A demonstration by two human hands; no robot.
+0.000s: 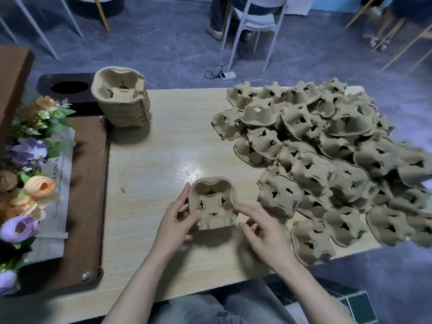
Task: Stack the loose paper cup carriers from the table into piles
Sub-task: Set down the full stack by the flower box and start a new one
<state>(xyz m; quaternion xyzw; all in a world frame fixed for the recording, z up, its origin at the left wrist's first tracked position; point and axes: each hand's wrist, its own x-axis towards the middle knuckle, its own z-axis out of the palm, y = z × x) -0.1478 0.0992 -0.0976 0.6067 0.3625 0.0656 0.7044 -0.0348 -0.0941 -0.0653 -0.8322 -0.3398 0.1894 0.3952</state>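
Note:
A small stack of brown pulp cup carriers sits near the front middle of the wooden table, cups facing up. My left hand grips its left side, thumb on the inside and fingers along the outer wall. Beside its right edge, my right hand hovers with fingers loosely curled, fingertips touching or nearly touching the rim. A tall finished pile of carriers stands at the table's far left corner. A big heap of loose carriers, mostly upside down, covers the right part of the table.
A brown board with a bouquet of artificial flowers lies along the table's left side. A small crumb of pulp lies on the wood. Chairs and a seated person's legs are beyond the far edge.

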